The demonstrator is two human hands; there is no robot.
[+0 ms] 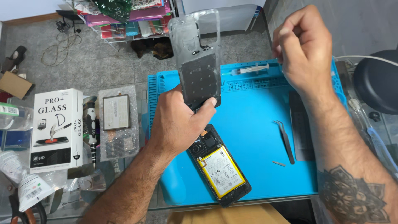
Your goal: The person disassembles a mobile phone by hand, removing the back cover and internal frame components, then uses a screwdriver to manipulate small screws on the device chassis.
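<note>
My left grip holds the phone's back cover upright over the opened phone, my right grip clenched narrow, its contents unclear.

left hand: raised, fingers clamped, thumb pressed forward | right hand: lifted higher, fingers curled into loose fist | forearms bare, right tattooed

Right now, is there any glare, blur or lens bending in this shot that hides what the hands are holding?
Head view: even daylight with soft shadows; the left hand and the phone back cover it holds are sharp, though the cover's clear upper part shows pale glare; the right hand is slightly soft, its pinch too small to read; wide-lens bending curves the blue mat edges.
</note>
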